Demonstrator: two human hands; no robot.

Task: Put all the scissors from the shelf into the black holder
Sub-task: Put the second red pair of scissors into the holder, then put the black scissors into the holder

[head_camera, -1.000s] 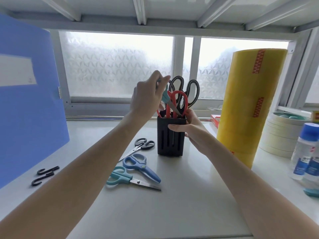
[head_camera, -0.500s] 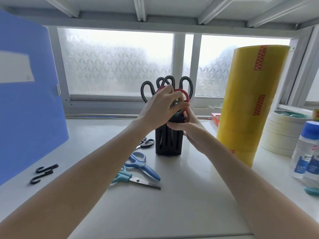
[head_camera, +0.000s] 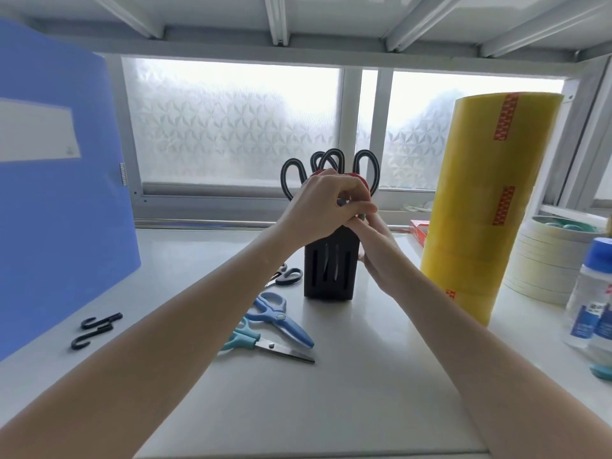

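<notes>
On the white shelf (head_camera: 347, 385), seen from the head camera, a slotted black plastic holder (head_camera: 331, 271) stands upright and serves as the landmark. Black loop handles (head_camera: 326, 165) rise from its top, with a sliver of red handle showing behind the knuckles. Directly over the holder's mouth the left hand (head_camera: 326, 207) is curled closed around a pair with teal-green handles, only a fleck of which shows between the fingers, apparently being pressed down into a slot. Against the holder's right wall the right hand (head_camera: 381, 256) is wrapped on the holder, steadying it.

Three pairs lie loose on the shelf to the holder's left and front-left: small black-handled scissors (head_camera: 287, 275) just beside its left wall, blue plastic-handled scissors (head_camera: 281, 318) nearer the camera, and teal-handled scissors with bare steel blades (head_camera: 265, 344) nearest of all, partly under the left forearm.

These should handle as light, rigid things (steel blades, hard plastic loops), a little slick on the smooth shelf. The sensible grip is by the handle loops or the pivot, blades closed and pointing down, so the tips find a slot. The holder looks light and top-heavy, so bracing it seems wise.

Well left of the holder stand a blue folder (head_camera: 63, 207) and two black hooks (head_camera: 96, 329); right of it, a tall yellow roll (head_camera: 490, 207).
</notes>
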